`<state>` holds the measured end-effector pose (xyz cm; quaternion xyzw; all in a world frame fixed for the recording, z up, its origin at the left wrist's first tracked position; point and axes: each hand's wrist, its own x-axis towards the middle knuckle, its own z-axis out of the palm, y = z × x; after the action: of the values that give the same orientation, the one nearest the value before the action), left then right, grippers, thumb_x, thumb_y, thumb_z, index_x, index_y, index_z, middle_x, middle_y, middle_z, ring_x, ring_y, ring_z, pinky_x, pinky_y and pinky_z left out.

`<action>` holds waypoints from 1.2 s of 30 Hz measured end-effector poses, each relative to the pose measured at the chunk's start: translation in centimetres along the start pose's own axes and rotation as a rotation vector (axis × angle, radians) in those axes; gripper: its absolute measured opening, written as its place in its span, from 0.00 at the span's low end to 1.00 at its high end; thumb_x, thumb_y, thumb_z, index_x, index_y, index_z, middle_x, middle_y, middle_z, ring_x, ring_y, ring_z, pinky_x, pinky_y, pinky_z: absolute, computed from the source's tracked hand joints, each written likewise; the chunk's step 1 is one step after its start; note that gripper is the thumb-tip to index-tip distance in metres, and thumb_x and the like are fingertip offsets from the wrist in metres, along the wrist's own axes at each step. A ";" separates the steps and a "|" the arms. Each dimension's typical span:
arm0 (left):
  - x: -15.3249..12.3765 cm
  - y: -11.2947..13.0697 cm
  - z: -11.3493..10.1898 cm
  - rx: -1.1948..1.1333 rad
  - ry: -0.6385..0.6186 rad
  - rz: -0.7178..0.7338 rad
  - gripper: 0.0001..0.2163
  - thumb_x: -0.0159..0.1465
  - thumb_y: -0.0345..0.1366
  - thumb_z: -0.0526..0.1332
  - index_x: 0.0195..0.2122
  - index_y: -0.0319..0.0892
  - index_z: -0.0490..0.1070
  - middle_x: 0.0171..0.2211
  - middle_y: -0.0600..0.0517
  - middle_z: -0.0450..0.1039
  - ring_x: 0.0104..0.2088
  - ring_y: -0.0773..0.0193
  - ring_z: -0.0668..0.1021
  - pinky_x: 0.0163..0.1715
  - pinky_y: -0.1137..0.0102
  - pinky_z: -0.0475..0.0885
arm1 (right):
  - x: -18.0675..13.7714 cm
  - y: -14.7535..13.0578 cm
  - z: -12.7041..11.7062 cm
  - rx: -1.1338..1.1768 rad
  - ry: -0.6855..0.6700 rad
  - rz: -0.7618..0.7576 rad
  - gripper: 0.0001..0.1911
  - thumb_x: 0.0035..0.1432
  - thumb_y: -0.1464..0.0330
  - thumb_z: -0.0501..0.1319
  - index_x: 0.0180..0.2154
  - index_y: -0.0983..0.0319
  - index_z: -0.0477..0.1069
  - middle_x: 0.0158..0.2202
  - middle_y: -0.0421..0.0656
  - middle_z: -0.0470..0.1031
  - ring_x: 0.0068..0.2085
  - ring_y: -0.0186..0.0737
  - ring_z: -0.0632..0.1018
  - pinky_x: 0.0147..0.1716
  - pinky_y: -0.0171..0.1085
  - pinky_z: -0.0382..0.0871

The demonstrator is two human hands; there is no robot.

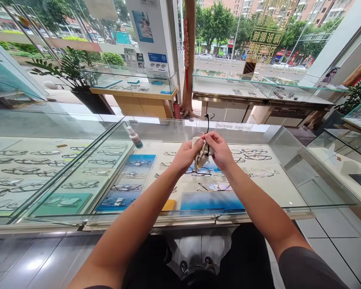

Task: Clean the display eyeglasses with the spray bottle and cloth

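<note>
Above the glass counter my two hands meet around a pair of eyeglasses (207, 124) and a pale cloth (201, 157). My left hand (189, 151) is closed on the cloth, which hangs crumpled below the fingers. With fingers bent, my right hand (219, 149) grips the eyeglasses at the cloth's right side. One dark-rimmed lens and a temple stick up above the fingers; the rest of the frame is hidden by cloth and hands. To the left, a small white spray bottle (134, 137) stands on the counter top.
Beneath the glass top of the display counter (168, 138) lie rows of eyeglasses (125, 187) on white and blue panels. More glass showcases (228, 82) stand by the windows. A potted plant (75, 76) and a wooden trunk (189, 60) rise beyond the counter.
</note>
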<state>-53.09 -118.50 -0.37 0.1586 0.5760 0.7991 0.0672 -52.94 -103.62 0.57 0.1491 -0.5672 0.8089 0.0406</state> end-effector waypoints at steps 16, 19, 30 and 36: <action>-0.7 0.9 0.4 0.007 -0.150 -0.047 0.27 0.52 0.46 0.84 0.47 0.39 0.78 0.35 0.51 0.79 0.31 0.64 0.77 0.33 0.70 0.71 | 0.8 0.2 -0.5 0.178 0.080 0.055 0.21 0.51 0.50 0.80 0.35 0.57 0.77 0.38 0.40 0.80 0.38 0.38 0.77 0.41 0.37 0.76; -0.6 0.7 0.5 0.018 -0.136 -0.034 0.27 0.55 0.49 0.82 0.49 0.39 0.79 0.39 0.49 0.81 0.35 0.63 0.79 0.37 0.70 0.73 | 0.9 0.0 -0.7 0.227 0.090 0.045 0.19 0.52 0.53 0.80 0.35 0.56 0.78 0.40 0.41 0.81 0.41 0.39 0.79 0.43 0.38 0.78; -1.0 1.0 0.4 0.199 -0.057 -0.056 0.30 0.58 0.57 0.79 0.50 0.39 0.79 0.42 0.47 0.82 0.40 0.58 0.80 0.43 0.66 0.74 | 0.6 -0.6 -0.5 0.323 0.081 0.023 0.19 0.49 0.54 0.84 0.34 0.56 0.82 0.41 0.39 0.83 0.44 0.37 0.80 0.43 0.33 0.79; -1.0 1.1 0.3 0.135 -0.123 -0.030 0.27 0.58 0.56 0.79 0.45 0.38 0.80 0.37 0.50 0.80 0.36 0.62 0.78 0.41 0.67 0.73 | 0.5 -0.8 -0.3 0.317 0.084 0.028 0.17 0.53 0.56 0.82 0.33 0.56 0.79 0.41 0.39 0.83 0.45 0.38 0.80 0.43 0.35 0.78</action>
<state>-52.01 -118.91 0.56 0.2027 0.6255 0.7463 0.1035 -53.27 -103.10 1.30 0.1120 -0.4321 0.8944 0.0290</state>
